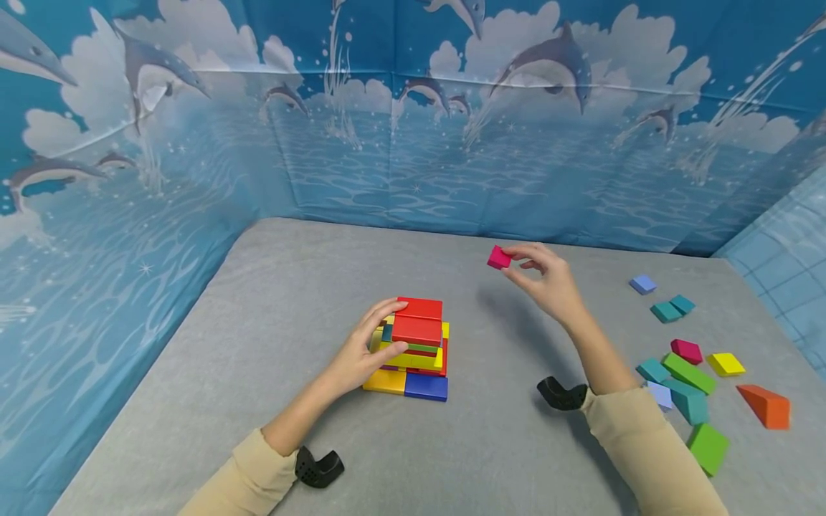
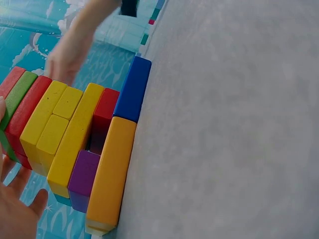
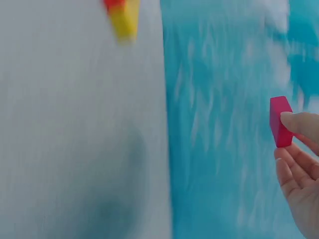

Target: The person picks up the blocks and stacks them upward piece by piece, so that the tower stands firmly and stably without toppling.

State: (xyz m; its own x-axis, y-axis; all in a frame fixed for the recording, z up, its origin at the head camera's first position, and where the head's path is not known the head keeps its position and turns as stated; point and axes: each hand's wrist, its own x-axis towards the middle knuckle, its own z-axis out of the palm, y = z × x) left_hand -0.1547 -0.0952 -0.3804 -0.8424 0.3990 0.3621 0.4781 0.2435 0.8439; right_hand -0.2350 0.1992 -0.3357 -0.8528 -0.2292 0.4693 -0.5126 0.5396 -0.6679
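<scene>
Layered wooden blocks form a stack [image 1: 422, 364] near the middle of the table, with two red blocks [image 1: 418, 330] side by side on top. Around its upper left side curves my left hand [image 1: 358, 352], its fingers resting against the upper blocks. Farther right and above the table, my right hand [image 1: 543, 278] pinches a magenta block [image 1: 499, 258] between thumb and fingers. The right wrist view shows this magenta block [image 3: 280, 122] from its side. Yellow, purple and red layers show in the left wrist view above an orange block [image 2: 112, 172] and a blue block [image 2: 133, 89].
Loose blocks lie at the right, among them a green block [image 1: 708, 448], an orange wedge [image 1: 765, 407], a yellow block [image 1: 725, 364] and a teal block [image 1: 687, 401]. A dolphin-printed blue curtain [image 1: 413, 172] borders the grey table [image 1: 310, 279] at the back and left.
</scene>
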